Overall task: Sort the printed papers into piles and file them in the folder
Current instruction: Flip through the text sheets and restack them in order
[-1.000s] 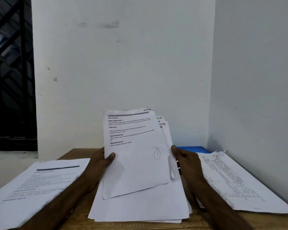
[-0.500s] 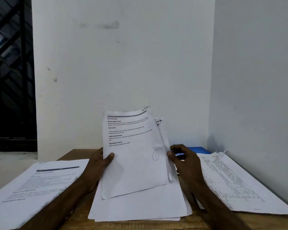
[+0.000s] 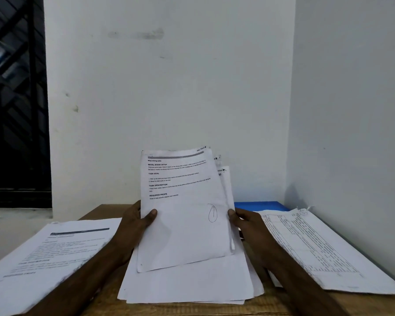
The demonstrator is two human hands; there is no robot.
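I judge the step now is to read the top sheet (image 3: 183,224) and choose its pile. To do it well, I should peel off only one sheet with the right thumb while the left thumb clamps the others. My left hand (image 3: 132,226) grips the left edge of the held sheets (image 3: 225,181), thumb in front; my right hand (image 3: 249,226) pinches their right edge. They stand tilted between the hands, above the middle pile (image 3: 192,283). The blue folder (image 3: 260,205) lies far right.
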